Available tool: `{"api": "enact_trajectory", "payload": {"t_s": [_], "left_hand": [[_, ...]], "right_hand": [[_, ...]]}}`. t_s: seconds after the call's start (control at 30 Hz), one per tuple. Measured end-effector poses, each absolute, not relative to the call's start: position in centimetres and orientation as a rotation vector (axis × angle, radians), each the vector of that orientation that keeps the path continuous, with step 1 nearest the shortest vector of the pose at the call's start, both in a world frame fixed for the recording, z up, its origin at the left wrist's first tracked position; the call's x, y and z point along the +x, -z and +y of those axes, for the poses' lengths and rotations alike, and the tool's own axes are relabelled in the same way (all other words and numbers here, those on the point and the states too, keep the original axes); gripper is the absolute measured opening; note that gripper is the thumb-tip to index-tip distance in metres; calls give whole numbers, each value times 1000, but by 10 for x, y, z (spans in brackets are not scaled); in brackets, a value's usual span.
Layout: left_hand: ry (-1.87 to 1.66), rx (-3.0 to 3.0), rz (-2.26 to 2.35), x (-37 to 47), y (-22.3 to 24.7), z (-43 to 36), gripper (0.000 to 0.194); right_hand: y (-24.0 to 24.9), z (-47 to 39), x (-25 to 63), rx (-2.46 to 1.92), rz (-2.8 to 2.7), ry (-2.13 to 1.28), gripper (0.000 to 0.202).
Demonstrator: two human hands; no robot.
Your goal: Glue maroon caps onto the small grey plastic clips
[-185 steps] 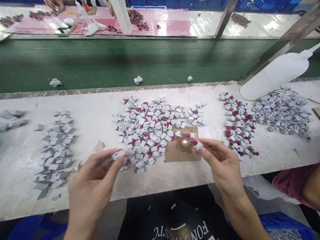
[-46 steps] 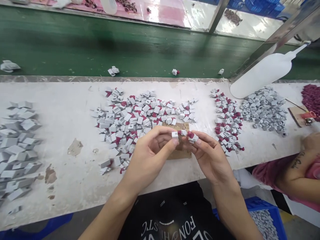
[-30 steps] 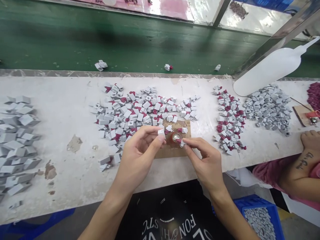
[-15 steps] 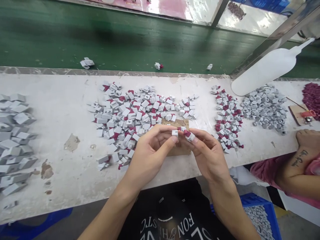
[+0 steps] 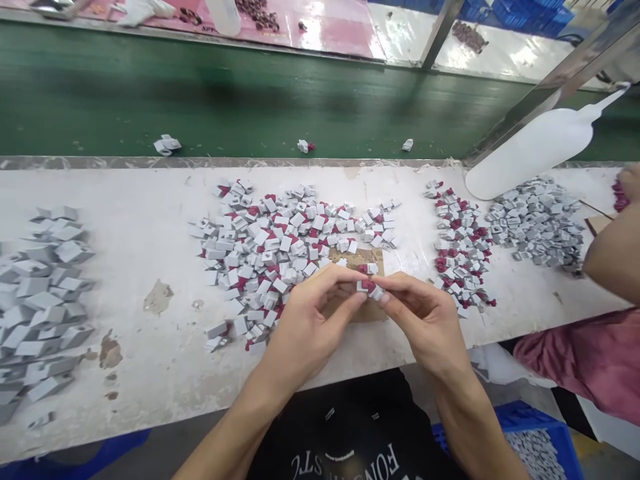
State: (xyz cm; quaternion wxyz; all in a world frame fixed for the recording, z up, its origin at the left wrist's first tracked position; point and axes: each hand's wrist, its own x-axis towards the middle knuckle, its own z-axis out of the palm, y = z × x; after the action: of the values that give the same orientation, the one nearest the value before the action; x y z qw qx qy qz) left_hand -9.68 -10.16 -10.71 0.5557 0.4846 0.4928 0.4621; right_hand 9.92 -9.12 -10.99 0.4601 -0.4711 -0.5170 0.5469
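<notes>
Above the front part of the table, my left hand (image 5: pixel 311 321) pinches a small light-grey plastic block (image 5: pixel 361 285) between thumb and forefinger. My right hand (image 5: pixel 431 319) grips a small grey-and-maroon plastic piece (image 5: pixel 373 289) the same way. The two parts touch, with the maroon portion between the grey ones; whether they are fully joined I cannot tell. Just behind my fingertips, another grey-and-maroon piece (image 5: pixel 369 268) rests by a brown board (image 5: pixel 373 312), which my hands partly cover. A large heap of grey-and-maroon pieces (image 5: pixel 270 240) spreads to the left of the board.
Larger grey blocks (image 5: pixel 45 300) lie far left. To the right are a strip of grey-and-maroon pieces (image 5: pixel 457 240), a grey heap (image 5: pixel 537 220) and a white squeeze bottle (image 5: pixel 535 150). A green belt (image 5: pixel 225 100) runs behind. A co-worker's arm (image 5: pixel 613 253) reaches in at right.
The block in my left hand and the piece in my right hand, apart before, now meet. The view has shifted slightly. The co-worker's arm has moved up and forward.
</notes>
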Motion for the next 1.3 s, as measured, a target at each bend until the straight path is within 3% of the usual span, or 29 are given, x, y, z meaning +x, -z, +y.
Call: {"api": "enact_trajectory", "payload": {"t_s": [0.23, 0.37, 0.47, 0.67, 0.8, 0.9, 1.03, 1.13, 1.3], "left_hand": [[-1073, 1187, 1304, -139, 84, -83, 17], [-1232, 1244, 1685, -173, 74, -47, 18], [-1309, 1255, 1845, -190, 78, -6, 14], [-1199, 1296, 2001, -205, 101, 87, 20], [-979, 1341, 1987, -195, 117, 144, 9], [-792, 1398, 1956, -184, 124, 176, 32], [-623, 1484, 2043, -178, 118, 184, 40], [-590, 1586, 2140, -189, 102, 149, 36], [-540, 1625, 2428, -245, 83, 21, 33]], "right_hand": [[90, -30, 72, -1067, -1595, -1439, 23], [93, 79, 9, -1277, -1984, -955, 33], [103, 154, -55, -1290, -2046, -860, 46], [104, 208, -92, -1298, -2074, -898, 23], [85, 170, -20, -1294, -1973, -879, 27], [76, 106, 49, -1271, -1935, -904, 13], [84, 16, 107, -1326, -1819, -929, 25], [93, -35, 122, -1378, -1691, -1041, 27], [110, -93, 133, -1608, -1495, -1143, 36]]}}
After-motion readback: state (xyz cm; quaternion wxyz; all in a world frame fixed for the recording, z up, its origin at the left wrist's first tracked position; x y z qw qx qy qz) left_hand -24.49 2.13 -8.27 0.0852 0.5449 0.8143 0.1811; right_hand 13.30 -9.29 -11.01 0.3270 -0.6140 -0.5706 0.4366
